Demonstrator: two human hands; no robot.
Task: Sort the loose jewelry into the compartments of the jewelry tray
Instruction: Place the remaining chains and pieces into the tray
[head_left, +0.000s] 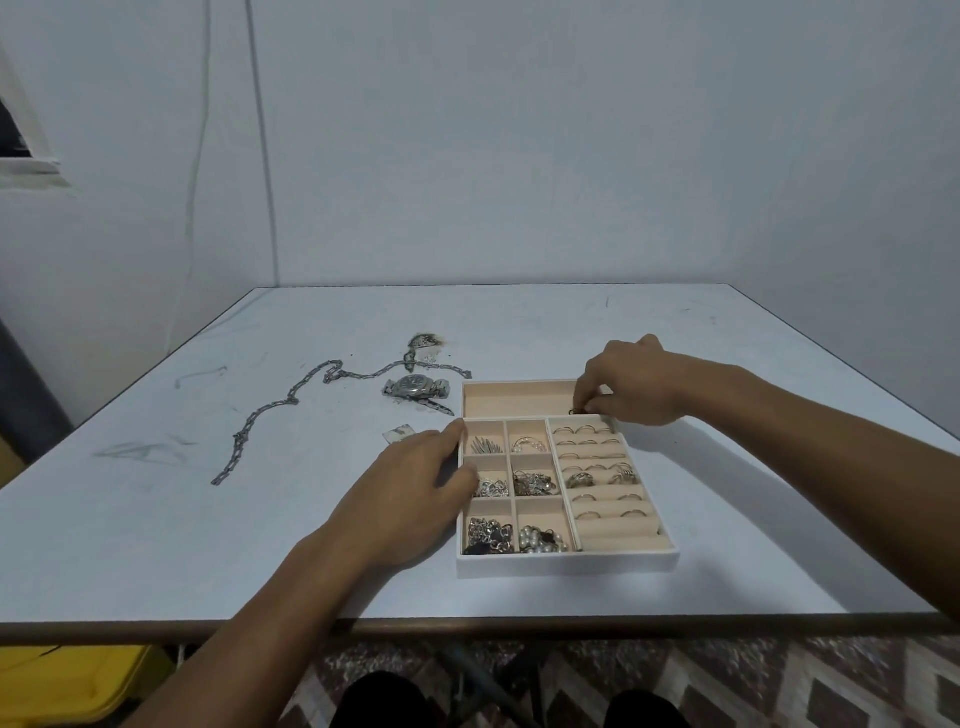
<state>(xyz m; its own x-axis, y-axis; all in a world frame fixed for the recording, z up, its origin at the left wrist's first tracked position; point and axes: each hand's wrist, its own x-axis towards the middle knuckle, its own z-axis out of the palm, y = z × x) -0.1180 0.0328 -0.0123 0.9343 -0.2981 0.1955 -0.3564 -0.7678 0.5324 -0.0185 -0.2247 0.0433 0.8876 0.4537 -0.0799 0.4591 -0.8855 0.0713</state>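
A white jewelry tray (566, 562) with beige compartments lies on the table, right of centre. Its small left cells hold chains, earrings and pearls; the right section holds rings in padded rolls (597, 467). The long back compartment (514, 399) looks bare. My left hand (415, 493) rests on the tray's left rim, fingers relaxed. My right hand (631, 384) hovers over the tray's back right corner and pinches a small dark ring (575, 411) just above the top ring roll.
Loose on the table left of the tray lie a long silver chain (270, 415), a silver watch (415, 387), a small pile of jewelry (427, 344) and a small flat piece (400, 432). A yellow box (67, 686) stands under the table at left.
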